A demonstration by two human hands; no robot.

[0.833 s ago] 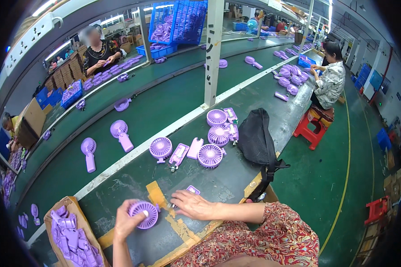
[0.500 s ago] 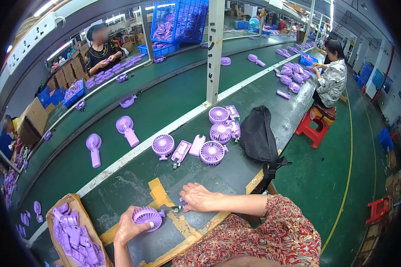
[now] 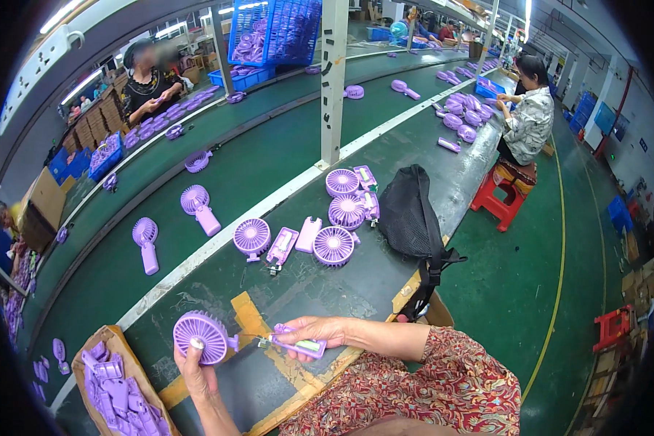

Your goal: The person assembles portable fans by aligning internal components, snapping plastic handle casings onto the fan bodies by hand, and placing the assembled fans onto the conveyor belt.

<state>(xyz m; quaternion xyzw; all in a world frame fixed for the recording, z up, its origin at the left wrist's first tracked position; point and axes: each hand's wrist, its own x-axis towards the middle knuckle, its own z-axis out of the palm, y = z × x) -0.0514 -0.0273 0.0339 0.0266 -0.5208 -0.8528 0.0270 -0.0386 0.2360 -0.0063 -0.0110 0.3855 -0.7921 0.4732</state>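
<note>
Dark green counter (image 3: 363,291) in a busy workshop, two purple parts held up over its near edge.
From where I stand, the left hand (image 3: 198,374) pinches a round purple plastic fan head with a slatted grille (image 3: 203,338), its thumb at the pale hub; the right hand (image 3: 316,330) is closed around a long purple plastic handle shell (image 3: 309,347), just beside it, while a brown cardboard box (image 3: 115,334) of purple pieces sits at the person's left.
</note>
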